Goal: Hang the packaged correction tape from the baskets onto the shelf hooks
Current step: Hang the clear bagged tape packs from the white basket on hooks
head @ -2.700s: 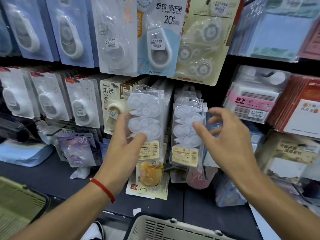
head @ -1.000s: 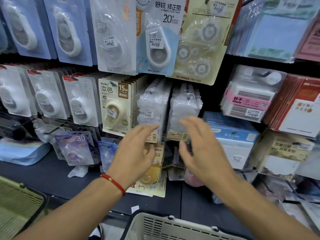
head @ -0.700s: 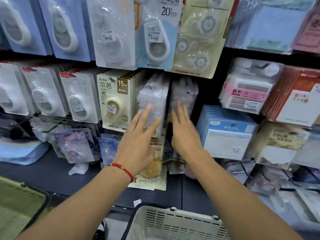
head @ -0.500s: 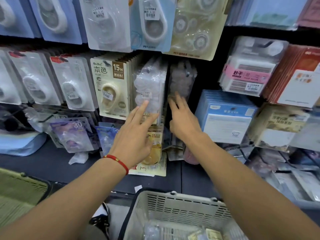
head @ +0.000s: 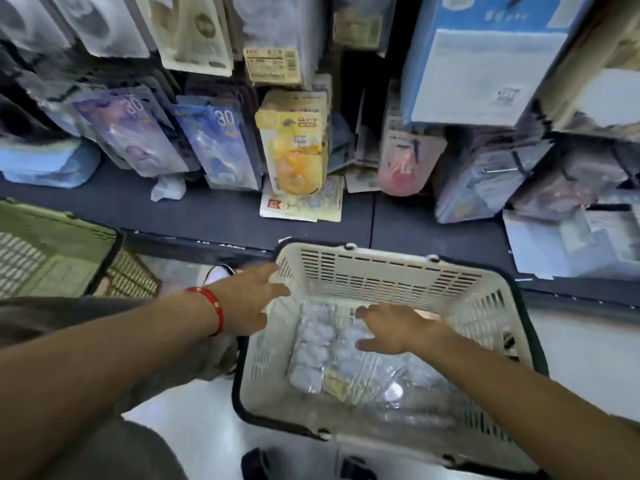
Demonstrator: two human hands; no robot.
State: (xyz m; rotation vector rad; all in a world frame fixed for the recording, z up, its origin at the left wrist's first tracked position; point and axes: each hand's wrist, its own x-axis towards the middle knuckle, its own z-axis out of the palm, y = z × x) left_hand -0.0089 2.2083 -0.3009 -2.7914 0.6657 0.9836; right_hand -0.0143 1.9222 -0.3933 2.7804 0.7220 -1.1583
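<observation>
Olive-green slatted plastic forms the basket at the far left edge, standing on the floor below the dark shelf ledge. Just right of it the left hand, with a red cord bracelet at the wrist, reaches forward with its fingers stretched out and spread; it holds nothing, and its fingertips lie at the near-left corner of the cream slotted plastic basket, though whether they touch the rim I cannot tell.

Inside that cream basket lie the clear blister packs of white correction tape, stacked loosely on the bottom, with more clear wrapping crumpled toward the right side. The packs sit to the right of the left hand and directly below the right hand. The right hand hangs inside the basket, palm down, fingers relaxed and pointing left over the packs; it grips nothing, and motion blur hides whether the fingertips touch the top pack.

Above the ledge hang further goods: two purple and blue carded packs marked 30, a yellow carded tape pack over a flat card lying on the ledge, a pink-red rounded pack, and a blue and white boxed stack at the upper right.
</observation>
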